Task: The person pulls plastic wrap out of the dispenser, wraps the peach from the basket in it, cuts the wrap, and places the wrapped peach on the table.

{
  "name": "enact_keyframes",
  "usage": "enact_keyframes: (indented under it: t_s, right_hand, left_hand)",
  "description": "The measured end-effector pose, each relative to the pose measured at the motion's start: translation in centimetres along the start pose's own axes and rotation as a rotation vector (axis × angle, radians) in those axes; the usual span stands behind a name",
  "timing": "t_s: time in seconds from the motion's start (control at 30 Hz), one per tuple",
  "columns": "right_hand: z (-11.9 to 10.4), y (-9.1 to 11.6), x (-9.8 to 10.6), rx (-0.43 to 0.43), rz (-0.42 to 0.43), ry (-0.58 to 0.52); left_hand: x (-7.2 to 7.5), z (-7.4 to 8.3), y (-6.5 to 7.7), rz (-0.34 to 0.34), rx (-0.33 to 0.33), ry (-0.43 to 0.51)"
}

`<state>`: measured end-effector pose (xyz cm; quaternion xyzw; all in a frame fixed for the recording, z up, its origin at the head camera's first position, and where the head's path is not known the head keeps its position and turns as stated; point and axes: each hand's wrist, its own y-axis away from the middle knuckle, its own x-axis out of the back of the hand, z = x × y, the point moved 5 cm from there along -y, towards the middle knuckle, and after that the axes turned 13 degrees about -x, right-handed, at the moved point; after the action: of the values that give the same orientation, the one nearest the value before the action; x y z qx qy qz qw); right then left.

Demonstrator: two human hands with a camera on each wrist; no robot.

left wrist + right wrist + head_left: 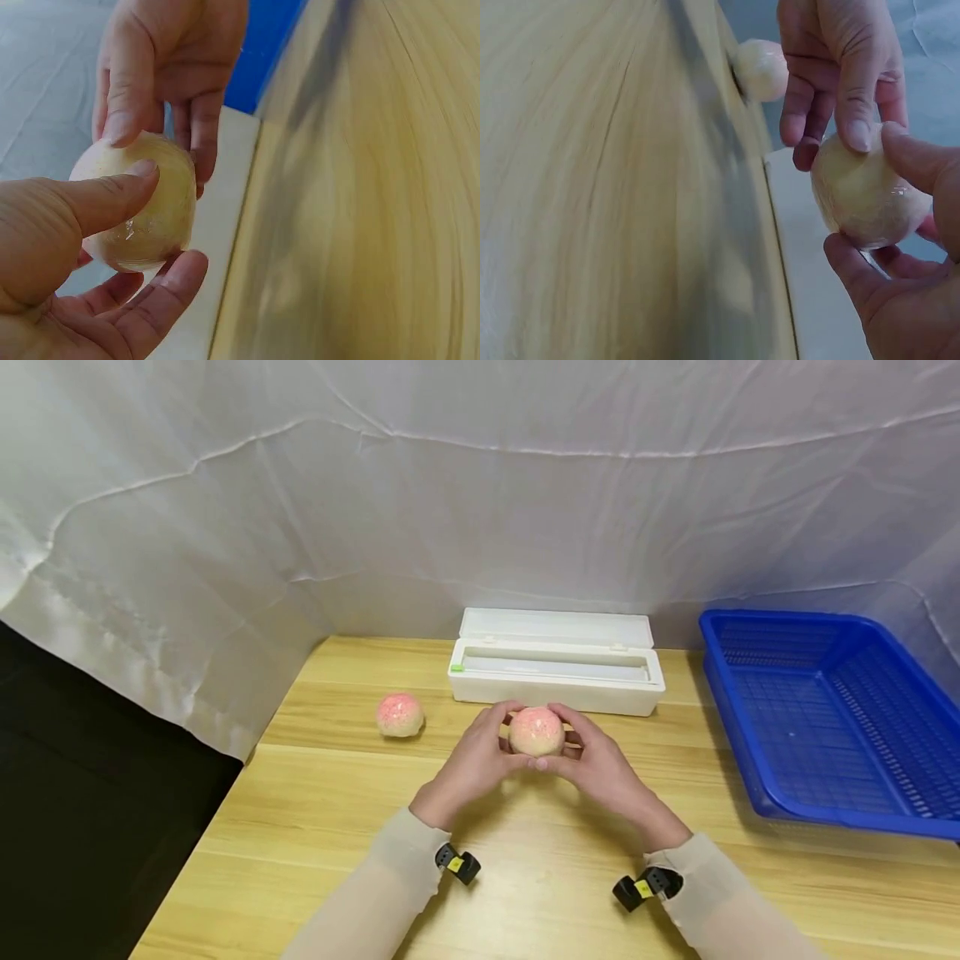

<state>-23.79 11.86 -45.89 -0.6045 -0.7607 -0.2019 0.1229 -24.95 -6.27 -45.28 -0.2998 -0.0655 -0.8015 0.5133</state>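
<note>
A pink-and-cream peach point(536, 732) is held up between both hands, in front of the white box. My left hand point(474, 756) grips its left side and my right hand point(606, 768) its right, the two thumbs close together on the near face. Clear film, glossy and finely wrinkled, covers this peach point(169, 199) in the left wrist view. From the right wrist view, fingers of both hands curl round the wrapped peach point(862, 191). To the left on the table, a second peach point(400, 715) with a shiny surface rests by itself.
Behind the hands, a long white cling film dispenser point(555, 692) stands with its lid raised and a roll inside. A blue plastic basket point(757, 768) sits at the right. Grey cloth point(480, 510) hangs behind the wooden table point(315, 827), whose left edge drops to a dark area.
</note>
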Motion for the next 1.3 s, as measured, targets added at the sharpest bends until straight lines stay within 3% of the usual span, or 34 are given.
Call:
enact_keyframes:
  t_s: [0.13, 0.33, 0.53, 0.8, 1.07, 1.3]
  right_hand:
    - [0.6, -0.8, -1.0, -0.008, -0.006, 0.067]
    - [0.2, -2.7, -2.1, 0.020, 0.095, 0.201]
    - [-0.4, -4.6, -3.8, 0.014, 0.064, 0.188]
    - [0.3, -5.1, -4.5, -0.024, 0.010, 0.145]
    - [1.1, -4.8, -4.3, -0.079, -0.029, 0.045]
    - [1.8, -4.3, -3.5, -0.128, -0.002, 0.048]
  left_hand:
    - [0.3, -0.7, 0.1, 0.013, 0.001, -0.092]
    - [1.1, -2.3, 0.0, 0.062, 0.042, -0.181]
    - [2.2, -3.9, -0.1, 0.126, 0.068, -0.228]
    - [2.2, -4.9, -0.2, 0.172, 0.121, -0.224]
    - [1.7, -5.0, -0.1, 0.164, 0.130, -0.204]
    - [1.8, -5.1, 0.2, 0.148, 0.161, -0.226]
